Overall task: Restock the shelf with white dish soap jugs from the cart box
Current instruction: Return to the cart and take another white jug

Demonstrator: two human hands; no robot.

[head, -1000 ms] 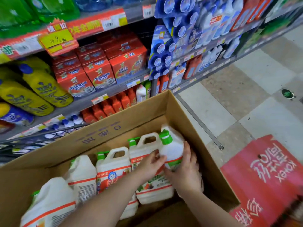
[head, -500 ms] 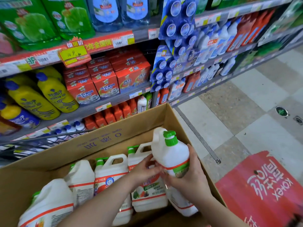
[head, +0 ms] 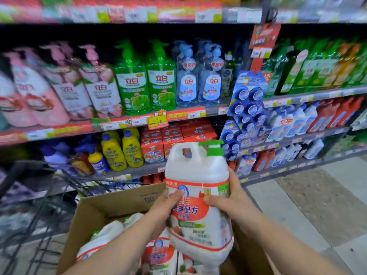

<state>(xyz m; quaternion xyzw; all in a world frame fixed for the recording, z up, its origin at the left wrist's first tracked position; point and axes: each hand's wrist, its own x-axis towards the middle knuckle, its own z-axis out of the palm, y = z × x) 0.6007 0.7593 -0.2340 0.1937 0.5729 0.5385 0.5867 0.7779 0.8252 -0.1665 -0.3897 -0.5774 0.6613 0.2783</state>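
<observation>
- As it hangs clear of the carton, one white dish soap jug [head: 198, 171], with green pump cap and red-banded label: nearly upright, in the air over the right part of the cart box [head: 119, 197], level with the lower shelving.
- Left hand [head: 166, 203]: fingers and thumb curled round the jug's left side at the label.
- Right hand [head: 232, 199]: wrapped round the right side, thumb laid across the front. Both grips look firm.
- Stock in the box: several more white jugs [head: 107, 233], partly hidden by the forearms; count cannot be told.
- Wire cart [head: 39, 195]: beside and under the box, to the left.
- Shelf [head: 137, 170] ahead: yellow bottles [head: 123, 151] and red cartons [head: 172, 141], with green pump bottles [head: 145, 82] one tier up. No row of matching white jugs is in view.
- Progress, by judgement: far from finished. One jug is out but not yet shelved, its slot is yet to be found, and the rest of the box is to follow.
</observation>
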